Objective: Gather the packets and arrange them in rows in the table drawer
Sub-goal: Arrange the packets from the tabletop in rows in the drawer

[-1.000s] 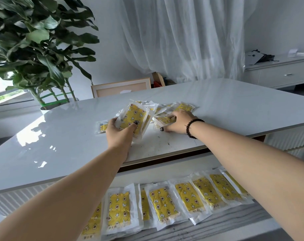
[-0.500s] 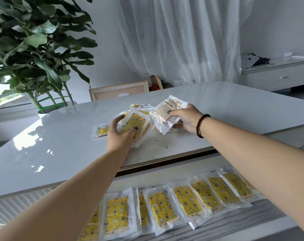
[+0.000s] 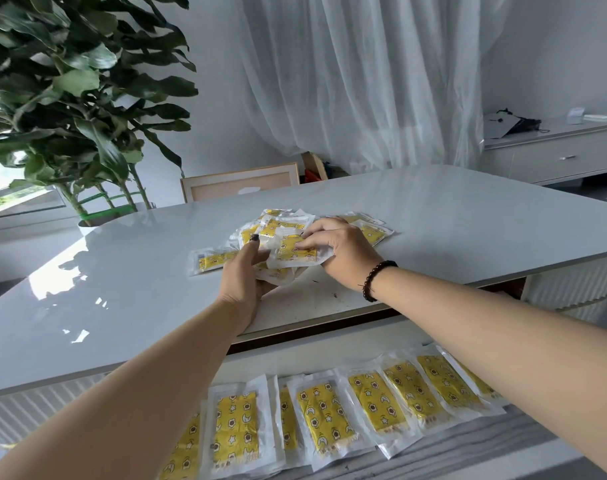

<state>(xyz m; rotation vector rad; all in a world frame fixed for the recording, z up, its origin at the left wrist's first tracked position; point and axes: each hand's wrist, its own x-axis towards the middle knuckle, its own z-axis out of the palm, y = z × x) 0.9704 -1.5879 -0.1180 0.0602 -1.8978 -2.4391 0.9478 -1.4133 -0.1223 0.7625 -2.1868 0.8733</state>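
A loose heap of clear plastic packets with yellow patterned inserts (image 3: pixel 278 233) lies on the glossy white tabletop (image 3: pixel 468 220), near its front edge, the packets overlapping at odd angles; each has a white sealed border around a yellow panel printed with small stars and round brown-and-white figures. One more such packet (image 3: pixel 212 259) lies flat just left of the heap, partly under the left hand. Below the table's front edge, the open white drawer (image 3: pixel 316 344) holds a row of the same packets (image 3: pixel 375 403), laid side by side with their edges overlapping, yellow faces up, stretching from under the left forearm to under the right. The left hand (image 3: pixel 245 275) reaches in from the lower left, thumb raised with a dark nail, fingers curled under a bunch of packets which it grips from below. The right hand (image 3: pixel 336 249), a dark beaded bracelet (image 3: pixel 376 280) on its wrist, comes in from the right, palm down, its fingers pinching a single packet (image 3: pixel 295 254) and resting it on top of the bunch in the left hand.
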